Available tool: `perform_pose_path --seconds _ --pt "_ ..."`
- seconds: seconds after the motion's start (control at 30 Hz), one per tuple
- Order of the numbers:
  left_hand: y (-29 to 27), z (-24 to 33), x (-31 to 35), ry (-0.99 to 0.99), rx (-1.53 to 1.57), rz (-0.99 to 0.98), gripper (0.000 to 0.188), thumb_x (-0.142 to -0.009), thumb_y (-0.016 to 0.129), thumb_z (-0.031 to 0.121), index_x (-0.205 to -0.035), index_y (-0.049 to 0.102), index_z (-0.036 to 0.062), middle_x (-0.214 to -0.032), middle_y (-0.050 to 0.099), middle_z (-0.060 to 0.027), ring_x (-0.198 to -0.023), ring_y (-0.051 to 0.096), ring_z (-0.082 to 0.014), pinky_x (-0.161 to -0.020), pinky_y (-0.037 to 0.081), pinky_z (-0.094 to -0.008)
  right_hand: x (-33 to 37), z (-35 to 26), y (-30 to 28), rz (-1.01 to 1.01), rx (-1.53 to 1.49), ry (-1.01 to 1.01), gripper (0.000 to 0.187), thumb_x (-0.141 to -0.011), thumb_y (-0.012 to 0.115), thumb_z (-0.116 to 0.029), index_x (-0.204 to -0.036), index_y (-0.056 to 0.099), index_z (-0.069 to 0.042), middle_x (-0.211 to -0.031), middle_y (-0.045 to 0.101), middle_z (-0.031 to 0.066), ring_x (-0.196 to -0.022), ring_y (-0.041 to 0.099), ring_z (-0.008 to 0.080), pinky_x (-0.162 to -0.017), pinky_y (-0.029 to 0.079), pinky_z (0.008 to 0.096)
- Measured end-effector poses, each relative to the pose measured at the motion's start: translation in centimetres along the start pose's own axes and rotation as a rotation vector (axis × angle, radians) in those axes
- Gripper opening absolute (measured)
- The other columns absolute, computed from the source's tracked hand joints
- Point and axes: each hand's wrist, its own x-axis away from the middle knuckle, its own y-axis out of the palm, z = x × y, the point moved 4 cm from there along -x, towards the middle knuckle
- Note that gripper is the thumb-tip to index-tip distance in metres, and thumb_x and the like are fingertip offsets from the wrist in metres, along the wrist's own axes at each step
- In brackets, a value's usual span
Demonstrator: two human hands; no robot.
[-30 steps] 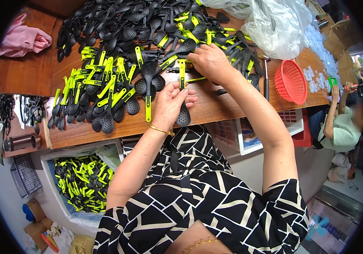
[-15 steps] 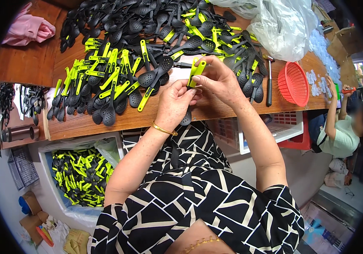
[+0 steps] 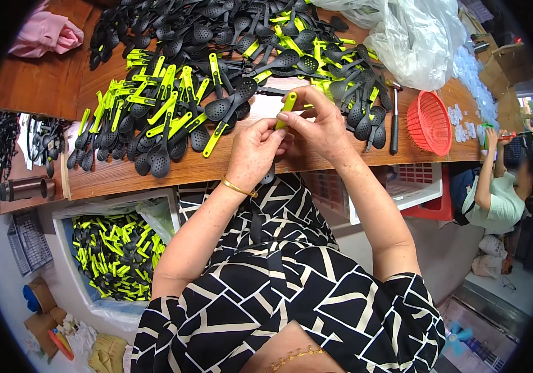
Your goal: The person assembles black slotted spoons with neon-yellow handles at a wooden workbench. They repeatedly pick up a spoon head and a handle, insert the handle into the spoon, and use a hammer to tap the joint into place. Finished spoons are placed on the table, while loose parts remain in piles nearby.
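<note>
One black spoon with a lime-green handle is held over the front edge of the tabletop. On my distant feed, the left hand pinches it between its fingers just below the green; the right hand grips the green itself. A second ago the right hand was among the heaped perforated spoons; now both work one piece, suggesting reaching has given way to close handwork.

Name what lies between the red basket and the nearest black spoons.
In the head view, a black-handled hammer lies between the red basket and those spoons.
</note>
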Motion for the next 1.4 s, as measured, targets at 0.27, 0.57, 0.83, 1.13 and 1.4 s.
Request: perform_pose_path --seconds 0.27,0.57,0.83,1.13,1.4 --pt "0.1 0.3 1.0 0.022 -0.010 -0.016 0.027 -0.104 0.061 0.015 -0.125 0.064 -0.0017 -0.099 0.075 -0.0086 -0.087 0.072 -0.0123 -0.075 0.058 -0.0229 0.6 0.9 1.3 0.075 -0.495 0.113 0.045 -0.087 0.079 -0.007 -0.129 0.061 -0.007 -0.121 0.063 0.0065 -0.100 0.063 0.0108 -0.078 0.057 0.0241" --pt "-0.8 0.0 1.0 0.083 0.127 0.022 0.023 -0.102 0.062 0.008 -0.122 0.064 -0.0044 -0.102 0.073 -0.0081 -0.088 0.072 -0.0126 -0.079 0.058 -0.0239 1.1 0.0 2.1 0.091 -0.278 -0.013 0.062 -0.085 0.080 -0.005 -0.141 0.054 -0.005 -0.109 0.071 0.0095 -0.093 0.070 0.0135 -0.081 0.058 0.0290" --pt "-0.1 1.9 1.2 0.220 0.074 0.032 0.022 -0.102 0.061 0.005 -0.122 0.065 -0.0048 -0.107 0.072 -0.0064 -0.093 0.069 -0.0106 -0.085 0.057 -0.0234 1.3 -0.5 1.6 0.083 -0.313 0.019 0.060 -0.087 0.077 -0.004 -0.141 0.052 -0.013 -0.112 0.072 0.0128 -0.094 0.072 0.0161 -0.080 0.058 0.0298" --pt "-1.0 3.8 2.8 0.306 -0.319 0.039 0.018 -0.102 0.062 0.007 -0.115 0.068 -0.0037 -0.096 0.073 -0.0051 -0.088 0.069 -0.0100 -0.080 0.056 -0.0246 1.3 -0.5 2.5 -0.057 -0.756 0.218 0.042 -0.090 0.076 -0.001 -0.125 0.055 -0.007 -0.107 0.068 0.0055 -0.100 0.067 0.0131 -0.090 0.054 0.0286" --pt "-0.8 3.2 3.9 0.012 0.202 -0.289 0.031 -0.102 0.063 0.018 -0.128 0.062 0.0012 -0.098 0.073 -0.0119 -0.077 0.071 -0.0117 -0.071 0.056 -0.0228 1.7 -0.6 0.2 -0.239 -0.743 0.031 0.022 -0.085 0.077 0.001 -0.098 0.062 -0.008 -0.098 0.068 0.0024 -0.097 0.068 0.0149 -0.101 0.051 0.0382"
